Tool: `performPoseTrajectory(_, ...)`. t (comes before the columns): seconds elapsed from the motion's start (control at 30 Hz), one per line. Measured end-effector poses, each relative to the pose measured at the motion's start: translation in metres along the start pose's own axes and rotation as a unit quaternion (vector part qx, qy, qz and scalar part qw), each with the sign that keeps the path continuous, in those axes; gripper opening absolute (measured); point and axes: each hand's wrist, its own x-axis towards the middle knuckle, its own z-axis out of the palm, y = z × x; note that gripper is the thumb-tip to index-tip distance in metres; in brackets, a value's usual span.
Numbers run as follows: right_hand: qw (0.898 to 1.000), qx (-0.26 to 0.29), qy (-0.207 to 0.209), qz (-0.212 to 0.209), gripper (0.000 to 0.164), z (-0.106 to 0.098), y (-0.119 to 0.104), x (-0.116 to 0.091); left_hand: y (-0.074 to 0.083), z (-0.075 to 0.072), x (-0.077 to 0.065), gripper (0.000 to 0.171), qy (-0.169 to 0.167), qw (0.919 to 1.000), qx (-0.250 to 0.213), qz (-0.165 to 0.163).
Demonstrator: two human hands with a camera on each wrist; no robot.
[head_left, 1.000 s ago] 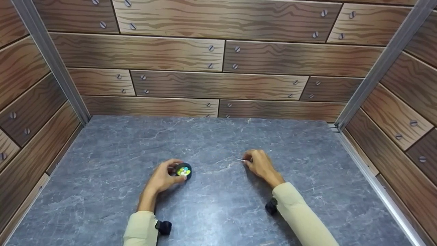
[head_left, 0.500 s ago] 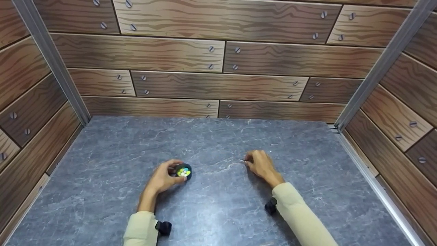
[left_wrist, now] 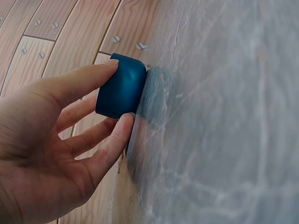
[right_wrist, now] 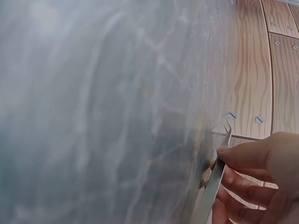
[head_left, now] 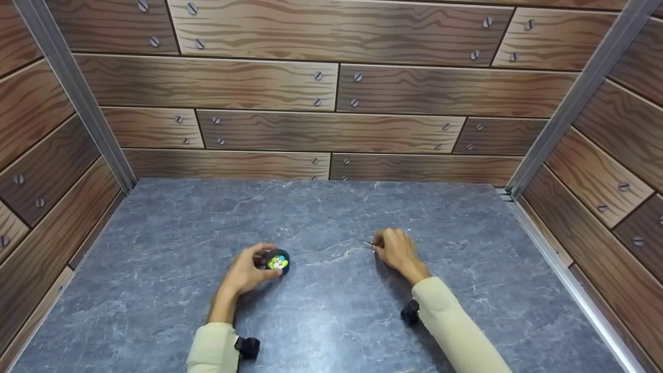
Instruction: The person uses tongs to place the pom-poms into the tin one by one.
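My left hand [head_left: 243,272] holds a small round cup [head_left: 287,265] on the table, thumb on the near side and fingers on the far side. Inside the cup lie several small yellow, white and blue bead-like pieces [head_left: 278,262]. From the left wrist view, the cup [left_wrist: 124,88] is a glossy dark teal with a rounded side. My right hand [head_left: 398,251] pinches metal tweezers [head_left: 368,243] off to the right of the cup, low over the table. Slim bent tips show on the tweezers [right_wrist: 216,184] in the right wrist view, with nothing seen between them.
The grey marbled table [head_left: 321,217] is enclosed by wood-patterned walls [head_left: 269,83] at the back and both sides. Metal posts [head_left: 575,103] stand at the back corners. A black wrist camera [head_left: 248,347] sits at each sleeve.
My right hand has shifted very slightly right, and the tweezers lie at a somewhat steeper angle. The left hand and cup keep their place.
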Motion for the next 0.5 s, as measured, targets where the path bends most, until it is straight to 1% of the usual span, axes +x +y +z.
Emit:
performPoseTrajectory(0.23,1.0,-0.003,-0.018,0.013,0.007,0.0,-0.0012,0.0018,-0.0004,-0.0013,-0.0018,0.053,0.001,1.0,0.003,-0.008)
performPoseTrajectory(0.4,1.0,-0.003,-0.022,0.01,0.008,-0.0016,-0.0014,0.0007,0.0007,-0.0007,-0.0021,0.053,0.001,1.0,-0.001,-0.008)
performPoseTrajectory(0.5,1.0,0.004,-0.023,0.016,0.009,-0.004,-0.0011,-0.0005,0.0022,-0.0005,-0.002,0.054,0.002,1.0,-0.002,-0.009)
